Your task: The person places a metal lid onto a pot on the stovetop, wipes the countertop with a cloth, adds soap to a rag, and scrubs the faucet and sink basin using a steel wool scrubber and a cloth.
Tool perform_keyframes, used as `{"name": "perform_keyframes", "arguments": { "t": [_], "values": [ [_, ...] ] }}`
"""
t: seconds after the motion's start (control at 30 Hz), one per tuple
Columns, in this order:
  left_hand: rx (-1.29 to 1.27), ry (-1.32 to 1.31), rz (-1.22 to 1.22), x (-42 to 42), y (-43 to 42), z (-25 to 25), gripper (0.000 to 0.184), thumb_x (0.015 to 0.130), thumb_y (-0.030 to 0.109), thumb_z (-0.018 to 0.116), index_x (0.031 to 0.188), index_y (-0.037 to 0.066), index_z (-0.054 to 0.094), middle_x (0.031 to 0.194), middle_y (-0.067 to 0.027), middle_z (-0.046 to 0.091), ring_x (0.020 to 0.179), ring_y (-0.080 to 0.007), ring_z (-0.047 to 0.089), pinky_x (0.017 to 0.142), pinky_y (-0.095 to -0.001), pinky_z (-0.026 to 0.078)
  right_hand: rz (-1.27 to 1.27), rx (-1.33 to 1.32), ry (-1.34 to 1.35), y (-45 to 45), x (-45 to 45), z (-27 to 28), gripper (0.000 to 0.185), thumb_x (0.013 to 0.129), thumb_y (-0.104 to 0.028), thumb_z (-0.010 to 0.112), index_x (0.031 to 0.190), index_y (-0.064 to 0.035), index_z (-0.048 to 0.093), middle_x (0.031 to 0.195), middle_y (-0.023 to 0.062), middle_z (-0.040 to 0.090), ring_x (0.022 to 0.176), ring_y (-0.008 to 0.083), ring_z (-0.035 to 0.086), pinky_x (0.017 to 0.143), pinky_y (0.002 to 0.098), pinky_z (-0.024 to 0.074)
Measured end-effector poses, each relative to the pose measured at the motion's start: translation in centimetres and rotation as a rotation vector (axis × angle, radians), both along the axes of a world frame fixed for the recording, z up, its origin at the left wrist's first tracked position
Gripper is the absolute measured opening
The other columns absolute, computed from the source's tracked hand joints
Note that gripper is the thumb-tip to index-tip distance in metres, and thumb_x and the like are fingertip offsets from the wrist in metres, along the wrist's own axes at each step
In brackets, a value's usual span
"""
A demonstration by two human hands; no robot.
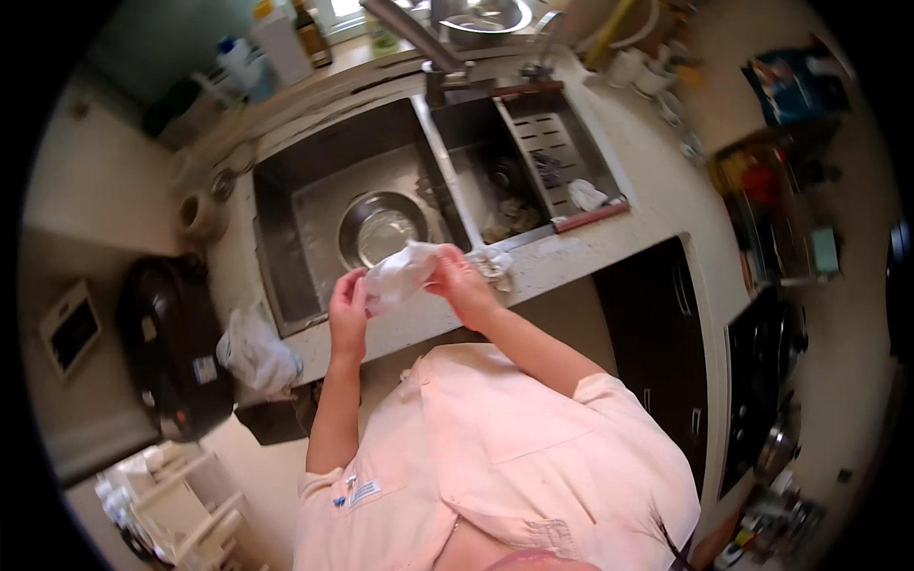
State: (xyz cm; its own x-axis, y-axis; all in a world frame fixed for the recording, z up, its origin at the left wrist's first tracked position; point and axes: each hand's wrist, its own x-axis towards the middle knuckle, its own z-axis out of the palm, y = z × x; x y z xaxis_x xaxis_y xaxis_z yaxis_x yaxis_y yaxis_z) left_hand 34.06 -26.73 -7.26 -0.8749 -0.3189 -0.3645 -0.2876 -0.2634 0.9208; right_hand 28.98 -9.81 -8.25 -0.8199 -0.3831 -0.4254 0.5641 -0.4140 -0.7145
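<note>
Between my two hands, over the front edge of the sink, a white cloth (400, 274) is stretched out. My left hand (349, 303) pinches its left end, and my right hand (459, 283) grips its right end. Just behind the cloth, a round metal bowl (384, 228) with something shiny in it sits in the large left basin (305, 205). A crumpled whitish rag (492, 267) lies on the counter edge beside my right hand.
The faucet (419, 38) rises behind the sink. Right of the large basin is a smaller one with a slotted tray (547, 133) holding a white cloth. A plastic bag (257, 352) hangs at the left counter edge. Bottles (282, 48) stand at the back left.
</note>
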Motion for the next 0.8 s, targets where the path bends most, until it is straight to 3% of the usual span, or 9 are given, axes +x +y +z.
{"name": "perform_keyframes", "arguments": {
  "t": [0.07,0.17,0.27,0.33,0.43,0.47,0.6,0.67,0.8],
  "values": [
    [-0.069,0.09,0.025,-0.3,1.6,1.9,0.029,0.085,0.024,0.055,0.104,0.001,0.052,0.081,0.0017,0.055,0.068,-0.0072,0.052,0.059,-0.0192,0.043,0.033,-0.023,0.002,-0.4,0.3,0.6,0.023,0.092,-0.031,0.039,0.102,-0.0126,0.049,0.091,0.0001,0.057,0.081,0.0097,0.055,0.071,0.0265,0.0454],
    [-0.132,0.129,-0.287,-0.7,2.3,0.8,0.031,0.079,0.012,0.062,0.107,0.003,0.05,0.099,-0.0019,0.052,0.079,-0.01,0.056,0.065,-0.0211,0.046,0.032,-0.167,0.0,-0.1,0.5,0.8,0.018,0.09,-0.028,0.045,0.099,-0.0122,0.049,0.089,0.0003,0.057,0.08,0.0084,0.054,0.068,0.0238,0.0446],
    [-0.205,0.217,-0.444,-2.1,3.5,-0.2,0.041,0.074,0.004,0.065,0.112,0.001,0.049,0.107,-0.0073,0.051,0.089,-0.0123,0.056,0.069,-0.0224,0.048,0.108,0.182,0.295,2.1,-0.2,-0.1,0.014,0.089,-0.023,0.049,0.096,-0.0113,0.047,0.096,0.0031,0.057,0.085,0.0098,0.054,0.076,0.0258,0.0445],
    [-0.339,0.429,-0.588,-3.0,6.4,2.0,0.045,0.074,0.003,0.064,0.115,0.0,0.047,0.104,-0.01,0.054,0.091,-0.0135,0.056,0.07,-0.0221,0.048,0.015,0.236,0.324,3.7,0.0,0.5,0.013,0.087,-0.018,0.052,0.097,-0.0108,0.046,0.098,0.0044,0.058,0.083,0.0095,0.054,0.073,0.0243,0.0448],
    [-0.369,0.416,-0.793,-4.3,8.3,2.2,0.046,0.073,0.002,0.062,0.117,0.005,0.049,0.111,-0.0119,0.052,0.096,-0.019,0.056,0.077,-0.0284,0.048,-0.183,0.253,0.371,7.8,-0.3,-0.6,0.015,0.086,-0.011,0.053,0.098,-0.0101,0.044,0.1,0.0066,0.058,0.078,0.0092,0.054,0.066,0.0225,0.0452],
    [-0.352,0.397,-0.863,-4.9,8.6,2.1,0.045,0.073,0.002,0.062,0.117,0.006,0.05,0.114,-0.0117,0.051,0.096,-0.0198,0.056,0.078,-0.0296,0.048,-0.263,0.383,0.286,10.1,-0.7,-1.5,0.017,0.084,-0.01,0.054,0.098,-0.0095,0.044,0.081,0.0016,0.053,0.072,0.0071,0.049,0.06,0.0215,0.0417],
    [-0.783,0.527,-0.858,-6.6,10.6,0.2,0.045,0.07,0.013,0.066,0.113,0.009,0.053,0.116,-0.0139,0.049,0.103,-0.0281,0.051,0.084,-0.0364,0.043,-0.562,1.097,0.659,21.8,-4.4,-3.2,0.037,0.08,-0.004,0.054,0.115,-0.0081,0.046,0.092,0.0092,0.055,0.078,0.017,0.054,0.064,0.0275,0.0453],
    [-0.963,0.543,-0.9,-7.0,12.6,-1.0,0.048,0.066,0.018,0.069,0.112,0.01,0.054,0.117,-0.0159,0.047,0.103,-0.0316,0.048,0.086,-0.0373,0.041,-0.503,1.637,0.671,26.7,-6.0,-5.3,0.044,0.077,-0.003,0.055,0.119,-0.007,0.046,0.102,0.0125,0.052,0.086,0.0246,0.054,0.074,0.0345,0.0453],
    [-1.198,0.518,-0.941,-7.2,14.8,-5.0,0.045,0.061,0.011,0.069,0.104,0.01,0.057,0.108,-0.0142,0.05,0.094,-0.0303,0.049,0.082,-0.0374,0.043,-0.203,2.085,0.52,24.8,-5.5,-9.6,0.039,0.078,-0.01,0.054,0.117,-0.0059,0.047,0.104,0.0121,0.05,0.09,0.0277,0.05,0.085,0.0392,0.0386]
  ]
}}
